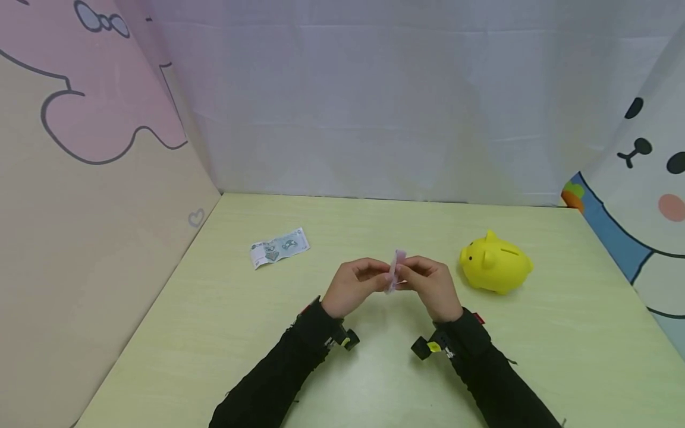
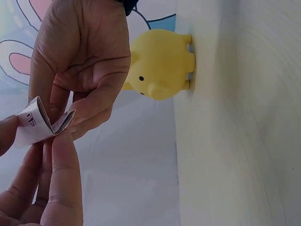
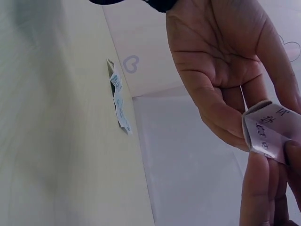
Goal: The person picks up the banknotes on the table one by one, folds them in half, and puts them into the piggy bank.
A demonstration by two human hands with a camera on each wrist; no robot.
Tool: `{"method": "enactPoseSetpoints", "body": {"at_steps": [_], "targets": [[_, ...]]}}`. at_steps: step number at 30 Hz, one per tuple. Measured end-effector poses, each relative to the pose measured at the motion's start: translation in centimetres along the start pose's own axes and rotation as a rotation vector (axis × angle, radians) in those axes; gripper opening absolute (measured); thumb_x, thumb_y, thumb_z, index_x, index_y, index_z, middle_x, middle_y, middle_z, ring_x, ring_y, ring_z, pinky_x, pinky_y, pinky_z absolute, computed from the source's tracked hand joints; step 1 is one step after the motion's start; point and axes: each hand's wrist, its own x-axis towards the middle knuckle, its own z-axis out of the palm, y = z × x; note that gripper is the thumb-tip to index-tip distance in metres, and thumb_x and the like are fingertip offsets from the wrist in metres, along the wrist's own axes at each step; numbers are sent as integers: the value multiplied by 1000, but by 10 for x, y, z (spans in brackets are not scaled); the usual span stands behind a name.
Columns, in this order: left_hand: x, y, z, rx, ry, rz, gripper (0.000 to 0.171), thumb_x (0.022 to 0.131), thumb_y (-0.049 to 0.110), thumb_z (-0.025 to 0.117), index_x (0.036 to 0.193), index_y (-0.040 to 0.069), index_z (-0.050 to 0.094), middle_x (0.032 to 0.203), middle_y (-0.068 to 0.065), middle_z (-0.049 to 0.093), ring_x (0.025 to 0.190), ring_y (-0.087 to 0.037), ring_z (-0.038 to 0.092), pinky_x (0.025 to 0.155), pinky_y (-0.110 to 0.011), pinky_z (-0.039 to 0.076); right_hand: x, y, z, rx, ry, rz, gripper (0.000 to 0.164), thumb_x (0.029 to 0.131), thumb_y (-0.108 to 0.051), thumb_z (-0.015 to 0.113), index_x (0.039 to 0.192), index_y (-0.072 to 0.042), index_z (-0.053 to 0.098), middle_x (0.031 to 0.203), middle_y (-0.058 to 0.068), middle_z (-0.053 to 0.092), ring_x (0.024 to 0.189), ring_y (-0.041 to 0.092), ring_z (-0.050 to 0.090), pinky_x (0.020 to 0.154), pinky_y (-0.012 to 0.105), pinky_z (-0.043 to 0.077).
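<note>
A small folded pinkish banknote [image 1: 395, 271] is held above the middle of the table between both hands. My left hand [image 1: 357, 286] pinches its left side with thumb and fingers. From the other side, my right hand [image 1: 430, 285] pinches it too. Creased layers of the folded note [image 2: 37, 125] show in the left wrist view, and printed writing is visible on the note [image 3: 270, 129] in the right wrist view. A yellow piggy bank [image 1: 495, 264], with a slot on its back, stands right of the hands.
Another banknote [image 1: 280, 247], greenish and slightly wrinkled, lies on the pale table [image 1: 214, 356] to the left. A white sheet [image 1: 374, 107] hangs along the back edge. Cartoon-printed panels stand at the left [image 1: 107, 208] and right [image 1: 653, 255] sides.
</note>
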Motion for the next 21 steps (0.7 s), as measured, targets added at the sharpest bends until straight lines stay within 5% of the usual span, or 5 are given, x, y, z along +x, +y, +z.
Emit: {"method": "enactPoseSetpoints", "body": {"at_steps": [21], "targets": [[0, -4, 7, 50, 48, 30, 24, 94, 14, 66, 111, -3, 69, 108, -21, 71, 83, -6, 68, 75, -23, 54, 0, 3, 0, -3, -40, -4, 35, 96, -9, 62, 114, 20, 61, 85, -9, 73, 71, 8, 70, 69, 29, 60]]}}
